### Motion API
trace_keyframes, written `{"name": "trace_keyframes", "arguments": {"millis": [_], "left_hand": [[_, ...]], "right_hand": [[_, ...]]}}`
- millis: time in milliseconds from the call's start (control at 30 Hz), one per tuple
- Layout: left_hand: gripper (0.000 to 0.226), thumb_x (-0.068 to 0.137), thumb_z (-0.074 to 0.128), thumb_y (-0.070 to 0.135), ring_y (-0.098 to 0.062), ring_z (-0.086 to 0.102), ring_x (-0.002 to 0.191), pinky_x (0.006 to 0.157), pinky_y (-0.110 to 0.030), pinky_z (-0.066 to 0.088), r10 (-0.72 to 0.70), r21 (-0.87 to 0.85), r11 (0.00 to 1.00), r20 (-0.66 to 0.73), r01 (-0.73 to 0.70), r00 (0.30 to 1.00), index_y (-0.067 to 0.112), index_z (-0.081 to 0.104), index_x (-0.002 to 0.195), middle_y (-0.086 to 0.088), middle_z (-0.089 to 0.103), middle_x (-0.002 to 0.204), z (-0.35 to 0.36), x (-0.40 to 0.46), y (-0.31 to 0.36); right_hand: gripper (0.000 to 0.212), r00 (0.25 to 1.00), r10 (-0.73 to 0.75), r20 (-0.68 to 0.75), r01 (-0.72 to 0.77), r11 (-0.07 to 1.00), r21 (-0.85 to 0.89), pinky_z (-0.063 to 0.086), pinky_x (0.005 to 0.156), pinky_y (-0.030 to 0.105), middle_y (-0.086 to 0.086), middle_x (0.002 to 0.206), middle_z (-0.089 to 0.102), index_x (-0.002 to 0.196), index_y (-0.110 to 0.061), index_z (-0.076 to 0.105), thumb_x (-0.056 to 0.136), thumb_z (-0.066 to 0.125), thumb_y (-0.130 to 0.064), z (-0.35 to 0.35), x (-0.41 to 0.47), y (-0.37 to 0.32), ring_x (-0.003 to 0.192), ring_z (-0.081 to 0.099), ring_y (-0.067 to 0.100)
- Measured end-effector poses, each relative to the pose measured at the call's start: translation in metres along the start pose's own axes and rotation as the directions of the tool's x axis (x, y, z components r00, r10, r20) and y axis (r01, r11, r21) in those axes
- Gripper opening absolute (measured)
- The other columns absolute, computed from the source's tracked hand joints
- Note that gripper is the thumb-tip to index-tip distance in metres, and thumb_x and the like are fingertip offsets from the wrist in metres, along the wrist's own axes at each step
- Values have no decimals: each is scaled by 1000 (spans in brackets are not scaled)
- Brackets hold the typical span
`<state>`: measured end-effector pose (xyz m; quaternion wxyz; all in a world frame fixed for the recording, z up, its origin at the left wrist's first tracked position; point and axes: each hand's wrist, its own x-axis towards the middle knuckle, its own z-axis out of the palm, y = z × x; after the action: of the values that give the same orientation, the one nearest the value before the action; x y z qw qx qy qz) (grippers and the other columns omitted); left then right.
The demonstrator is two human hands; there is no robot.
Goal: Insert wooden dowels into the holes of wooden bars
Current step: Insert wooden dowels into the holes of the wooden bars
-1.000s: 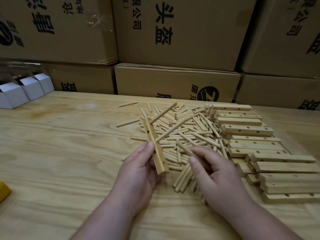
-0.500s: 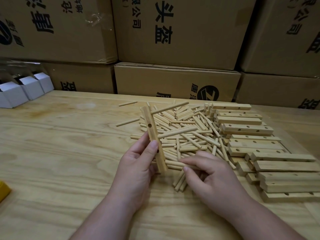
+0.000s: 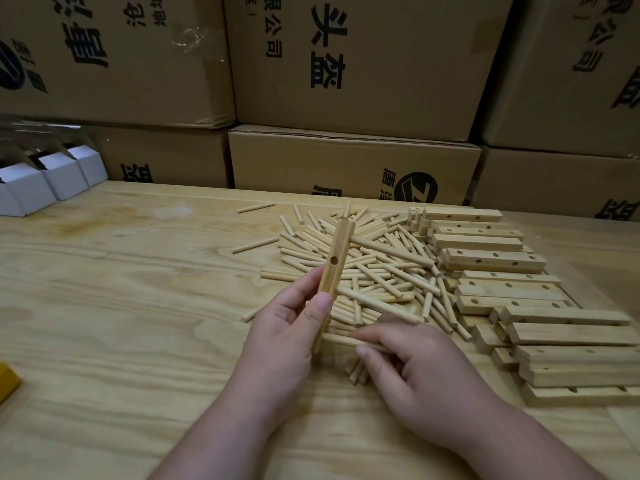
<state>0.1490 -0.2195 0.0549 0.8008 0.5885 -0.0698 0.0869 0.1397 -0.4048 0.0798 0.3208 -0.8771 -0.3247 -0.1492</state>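
My left hand [image 3: 287, 337] grips a wooden bar [image 3: 335, 258] by its lower part and holds it nearly upright above the table; one round hole shows at its middle. A dowel tip sticks up behind the bar's top end. My right hand [image 3: 415, 368] pinches a wooden dowel [image 3: 349, 341] that lies level, with its left end at the bar's lower part. Behind both hands spreads a heap of loose dowels [image 3: 381, 268]. To the right lies a stack of drilled wooden bars [image 3: 495, 261].
The wooden table [image 3: 121, 306] is backed by stacked cardboard boxes [image 3: 353, 164]. Small white cartons [image 3: 52, 178] stand at the far left. A yellow object [image 3: 7, 382] shows at the left edge. Two stray dowels [image 3: 254, 244] lie left of the heap.
My left hand has raised and turned the bar from slanted to nearly upright. My right hand has picked a dowel from the heap and brought it left to the bar's lower end.
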Motion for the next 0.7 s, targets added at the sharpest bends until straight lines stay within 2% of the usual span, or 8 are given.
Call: {"name": "trace_keyframes", "arguments": {"millis": [67, 100, 200, 267, 400, 567, 700], "left_hand": [[37, 84, 67, 31, 2, 65, 84, 85, -22, 51, -13, -21, 1000, 16, 14, 1000, 40, 73, 119, 10, 75, 99, 1, 0, -2], [37, 85, 65, 29, 3, 65, 85, 86, -22, 51, -21, -25, 999, 19, 21, 1000, 38, 72, 120, 10, 75, 98, 1, -1, -2], [41, 88, 62, 28, -9, 67, 110, 107, -39, 45, -37, -35, 999, 19, 38, 999, 24, 69, 128, 2, 75, 116, 4, -2, 0], [43, 88, 61, 27, -17, 65, 120, 112, -45, 42, -46, -52, 998, 11, 47, 999, 23, 65, 130, -4, 73, 124, 6, -3, 1], [43, 88, 59, 26, -17, 63, 124, 113, -44, 42, -55, -39, 998, 33, 56, 998, 28, 61, 131, -2, 70, 129, 7, -4, 2], [49, 91, 58, 27, -20, 57, 133, 118, -49, 35, -73, -24, 997, 99, 75, 992, 27, 54, 139, -3, 66, 137, 6, -5, 2], [48, 94, 57, 28, -19, 59, 130, 113, -44, 39, -97, -21, 995, 145, 101, 985, 23, 55, 141, -3, 68, 132, 6, -6, 2]], "right_hand": [[23, 1000, -16, -4, 16, 1000, -19, 54, 71, 32, -20, 91, 65, 108, -28, 71, 95, 54, -36, 1, 0, -1, 83, 65, 1], [25, 1000, -16, -4, 15, 1000, -19, 54, 71, 32, -20, 91, 65, 108, -27, 71, 96, 52, -37, 1, 1, -1, 83, 64, 2], [28, 1000, 3, 2, -3, 1000, -13, 54, 74, 32, -20, 91, 66, 108, -27, 72, 98, 49, -40, 0, 1, 0, 87, 63, 0], [29, 1000, 29, -8, -29, 999, -18, 53, 78, 30, -19, 93, 69, 108, -27, 73, 99, 49, -41, 1, 1, 0, 90, 63, -1], [28, 998, 59, 2, -59, 998, -14, 53, 78, 30, -17, 92, 71, 106, -28, 73, 99, 49, -41, 2, 0, 0, 89, 64, 0], [27, 999, 46, 25, -46, 999, 8, 50, 75, 24, -18, 88, 70, 102, -29, 71, 98, 48, -43, 0, -3, 0, 86, 64, -1], [32, 998, 45, 55, -46, 999, 28, 50, 79, 26, -14, 99, 70, 112, -30, 61, 96, 43, -51, -4, -2, 3, 91, 66, 3]]}}
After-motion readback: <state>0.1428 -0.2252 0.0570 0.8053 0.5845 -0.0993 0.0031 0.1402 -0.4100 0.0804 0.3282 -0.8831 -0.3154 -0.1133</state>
